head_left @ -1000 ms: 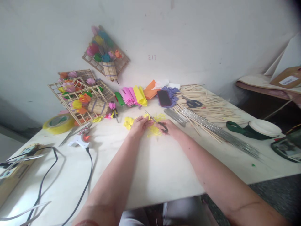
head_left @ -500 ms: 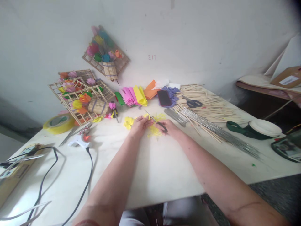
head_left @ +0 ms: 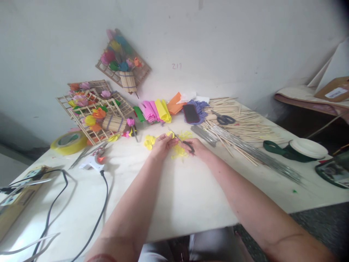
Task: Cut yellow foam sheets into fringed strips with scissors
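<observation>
My left hand [head_left: 163, 144] pinches a small piece of yellow paper [head_left: 170, 134] near the middle of the table. Closed around the dark handles of a pair of scissors [head_left: 188, 146] is my right hand [head_left: 197, 148]. The scissors' blades point up and left, beside the yellow piece. Cut yellow petal shapes [head_left: 149, 142] lie just left of my left hand. Thin yellow scraps [head_left: 179, 152] are scattered on the table between and behind both hands.
Rolled pink paper [head_left: 148, 111], yellow paper [head_left: 163, 110] and a phone [head_left: 191, 113] lie behind my hands. Wooden sticks [head_left: 245, 125], metal wires [head_left: 256, 154] and other scissors [head_left: 225, 119] are to the right. Flower frames [head_left: 113, 123], tape [head_left: 69, 142] and a corded glue gun [head_left: 94, 162] stand left.
</observation>
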The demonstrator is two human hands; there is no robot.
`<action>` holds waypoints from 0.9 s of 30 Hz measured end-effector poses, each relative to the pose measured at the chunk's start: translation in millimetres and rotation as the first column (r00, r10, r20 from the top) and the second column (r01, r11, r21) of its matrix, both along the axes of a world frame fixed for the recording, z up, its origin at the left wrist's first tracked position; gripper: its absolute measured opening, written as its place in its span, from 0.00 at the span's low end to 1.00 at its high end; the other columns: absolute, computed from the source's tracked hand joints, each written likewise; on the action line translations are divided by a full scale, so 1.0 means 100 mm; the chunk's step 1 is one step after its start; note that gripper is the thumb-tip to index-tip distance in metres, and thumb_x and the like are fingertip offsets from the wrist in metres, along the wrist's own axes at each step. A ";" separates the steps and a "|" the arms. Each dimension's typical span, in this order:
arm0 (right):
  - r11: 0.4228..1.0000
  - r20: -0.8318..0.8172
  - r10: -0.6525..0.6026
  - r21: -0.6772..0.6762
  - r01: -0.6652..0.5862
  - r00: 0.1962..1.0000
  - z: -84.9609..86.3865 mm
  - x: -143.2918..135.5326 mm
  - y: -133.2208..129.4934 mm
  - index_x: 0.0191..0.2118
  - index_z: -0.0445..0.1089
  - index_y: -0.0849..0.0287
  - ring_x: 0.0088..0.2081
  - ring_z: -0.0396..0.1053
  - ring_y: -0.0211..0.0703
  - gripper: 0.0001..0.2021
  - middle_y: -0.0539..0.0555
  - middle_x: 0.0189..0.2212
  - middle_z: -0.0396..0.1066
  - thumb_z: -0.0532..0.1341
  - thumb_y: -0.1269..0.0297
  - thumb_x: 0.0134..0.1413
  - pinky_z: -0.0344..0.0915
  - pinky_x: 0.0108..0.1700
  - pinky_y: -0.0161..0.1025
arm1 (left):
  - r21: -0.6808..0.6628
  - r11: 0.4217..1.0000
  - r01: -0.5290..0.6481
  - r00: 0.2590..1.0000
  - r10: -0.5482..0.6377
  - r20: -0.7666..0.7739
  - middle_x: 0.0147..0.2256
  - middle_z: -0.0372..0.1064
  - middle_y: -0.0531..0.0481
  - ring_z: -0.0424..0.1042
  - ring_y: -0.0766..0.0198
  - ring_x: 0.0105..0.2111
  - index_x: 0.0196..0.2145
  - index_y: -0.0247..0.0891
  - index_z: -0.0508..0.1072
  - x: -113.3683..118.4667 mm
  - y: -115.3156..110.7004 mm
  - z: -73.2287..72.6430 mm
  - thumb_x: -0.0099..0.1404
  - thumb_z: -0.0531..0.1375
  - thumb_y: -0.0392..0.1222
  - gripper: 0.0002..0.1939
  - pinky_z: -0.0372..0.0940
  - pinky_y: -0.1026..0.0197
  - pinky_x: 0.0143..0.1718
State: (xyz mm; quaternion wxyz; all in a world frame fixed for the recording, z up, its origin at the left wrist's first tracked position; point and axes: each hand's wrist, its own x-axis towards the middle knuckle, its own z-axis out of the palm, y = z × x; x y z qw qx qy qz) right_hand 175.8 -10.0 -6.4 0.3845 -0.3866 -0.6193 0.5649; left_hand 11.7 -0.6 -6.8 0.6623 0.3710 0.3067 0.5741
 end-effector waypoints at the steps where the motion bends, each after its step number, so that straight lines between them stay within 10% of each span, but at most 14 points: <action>1: 1.000 -0.005 0.002 0.001 -0.002 1.000 0.00 0.00 0.00 0.16 0.58 0.60 0.11 0.50 0.28 0.17 0.44 0.10 0.55 0.63 0.55 0.40 0.43 0.13 0.31 | 0.000 1.000 -0.003 1.000 0.003 0.001 0.24 0.72 0.44 0.74 0.61 0.29 0.27 0.32 0.65 0.00 0.00 0.00 0.54 0.61 0.35 0.06 0.68 0.61 0.34; 27: 0.999 -0.014 0.020 -0.045 -0.020 1.000 0.01 0.00 0.01 0.18 0.60 0.60 0.10 0.47 0.27 0.16 0.43 0.09 0.54 0.64 0.55 0.38 0.41 0.13 0.32 | -0.020 0.998 -0.052 0.998 0.052 0.021 0.26 0.72 0.45 0.74 0.61 0.28 0.25 0.32 0.65 -0.01 0.03 -0.02 0.52 0.62 0.33 0.07 0.69 0.59 0.34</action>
